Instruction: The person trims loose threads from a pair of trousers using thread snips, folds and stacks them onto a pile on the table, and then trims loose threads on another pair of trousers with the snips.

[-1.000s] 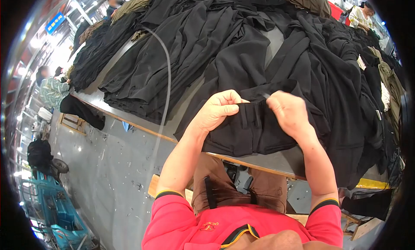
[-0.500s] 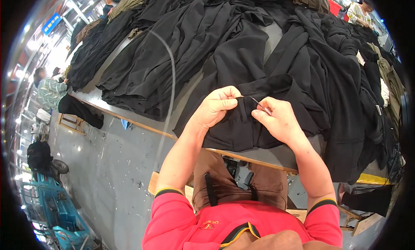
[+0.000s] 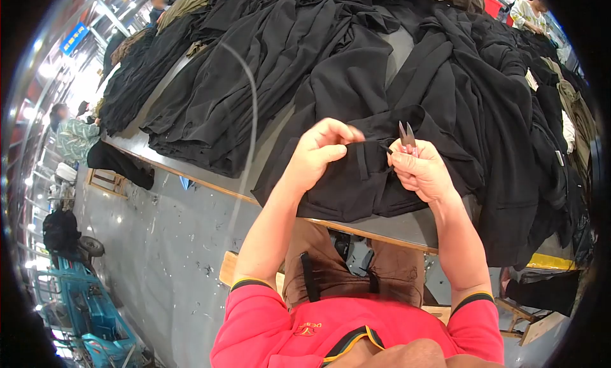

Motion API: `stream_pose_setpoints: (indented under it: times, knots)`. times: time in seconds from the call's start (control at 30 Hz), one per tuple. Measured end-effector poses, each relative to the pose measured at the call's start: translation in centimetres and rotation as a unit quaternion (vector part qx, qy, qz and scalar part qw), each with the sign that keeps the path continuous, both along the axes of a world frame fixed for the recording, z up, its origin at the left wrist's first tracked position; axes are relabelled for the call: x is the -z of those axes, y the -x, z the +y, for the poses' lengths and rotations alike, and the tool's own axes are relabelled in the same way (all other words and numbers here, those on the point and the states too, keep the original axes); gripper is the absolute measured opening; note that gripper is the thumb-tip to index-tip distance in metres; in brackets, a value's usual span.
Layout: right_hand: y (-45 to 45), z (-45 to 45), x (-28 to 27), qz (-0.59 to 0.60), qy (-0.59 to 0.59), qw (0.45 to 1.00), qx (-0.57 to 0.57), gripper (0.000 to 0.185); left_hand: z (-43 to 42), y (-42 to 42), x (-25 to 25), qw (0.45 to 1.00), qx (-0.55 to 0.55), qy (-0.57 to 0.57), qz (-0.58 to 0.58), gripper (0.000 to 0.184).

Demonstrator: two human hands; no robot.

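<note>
Black trousers [image 3: 344,193] lie at the table's near edge, with a narrow belt loop [image 3: 362,161] at the waistband. My left hand [image 3: 318,152] is closed at the left part of the waistband, thumb and curled fingers against the cloth; its fingertips are slightly blurred. In my right hand [image 3: 423,171] is a pair of thread snips [image 3: 407,136], held in the curled fingers with the blades pointing up and away from me. The thumb and forefinger of that hand are beside the waistband edge; whether they pinch the cloth is hard to see.
Heaps of black garments [image 3: 242,82] cover much of the table [image 3: 273,142]. More dark clothing hangs over the right edge. A wooden stool [image 3: 107,182] and a teal cart [image 3: 83,304] stand at left. Other people work at the far left [image 3: 75,139] and far right [image 3: 529,17].
My right hand has turned and moved slightly right, so the snips' blades now point upward instead of toward the waistband. My left hand's fingers have shifted slightly at the cloth.
</note>
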State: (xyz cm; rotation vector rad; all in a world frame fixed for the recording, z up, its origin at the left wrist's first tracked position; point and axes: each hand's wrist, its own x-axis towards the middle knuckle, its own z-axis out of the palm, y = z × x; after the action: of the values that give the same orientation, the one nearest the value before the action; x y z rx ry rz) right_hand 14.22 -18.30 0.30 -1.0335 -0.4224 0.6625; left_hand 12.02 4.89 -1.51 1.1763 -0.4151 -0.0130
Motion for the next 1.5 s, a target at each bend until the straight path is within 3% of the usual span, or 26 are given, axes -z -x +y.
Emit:
stream_pose_setpoints:
  times: [0.07, 0.1, 0.17, 0.23, 0.3, 0.37, 0.47, 0.73, 1.13, 1.23, 1.33, 1.5]
  knots:
    - [0.0, -0.1, 0.1, 0.002, -0.003, 1.0, 0.001, 0.02, -0.5, 1.4, -1.2, 0.95, -0.196, -0.188, -0.157, 0.026]
    - [0.0, -0.1, 0.0, 0.004, -0.004, 1.0, 0.001, 0.02, -1.0, 2.5, -2.5, 0.877, -0.279, -0.303, -0.247, 0.024]
    - [0.1, -0.1, 0.1, 0.007, -0.002, 1.0, 0.006, 0.02, -2.7, 4.0, -4.7, 0.791, -0.296, -0.424, -0.327, 0.022]
    - [0.0, 0.0, 0.1, 0.004, 0.002, 1.0, 0.013, 0.019, -4.2, 4.2, -4.8, 0.758, -0.282, -0.491, -0.323, 0.026]
    - [0.0, 0.1, 0.2, -0.001, 0.001, 1.0, 0.019, 0.019, -4.9, 3.4, -3.5, 0.807, -0.234, -0.472, -0.267, 0.022]
    - [0.2, 0.0, 0.6, -0.013, 0.002, 0.999, 0.032, 0.019, -5.3, 3.2, -3.5, 0.796, -0.213, -0.503, -0.259, 0.017]
    - [0.4, 0.2, 0.5, -0.034, 0.013, 0.998, 0.043, 0.018, -5.2, 2.9, -3.3, 0.843, -0.19, -0.452, -0.221, 0.014]
    - [0.8, 0.8, 0.8, -0.087, 0.091, 0.99, 0.068, 0.014, -3.4, 2.8, -1.9, 0.903, -0.131, -0.357, -0.199, 0.016]
    - [0.8, 0.9, 0.9, -0.064, 0.074, 0.991, 0.088, 0.013, -3.7, 2.8, -0.5, 0.926, -0.155, -0.301, -0.168, 0.018]
    - [0.9, 1.0, 0.7, -0.041, 0.065, 0.993, 0.087, 0.014, -3.0, 2.5, 0.5, 0.958, -0.148, -0.22, -0.104, 0.02]
    - [0.7, 0.8, 0.8, -0.03, 0.053, 0.995, 0.077, 0.015, -2.5, 2.3, 1.2, 0.993, -0.1, -0.041, -0.036, 0.019]
    - [0.4, 0.5, 0.6, -0.001, 0.024, 0.997, 0.071, 0.014, -0.3, 2.4, 0.7, 0.964, -0.026, 0.266, -0.018, 0.035]
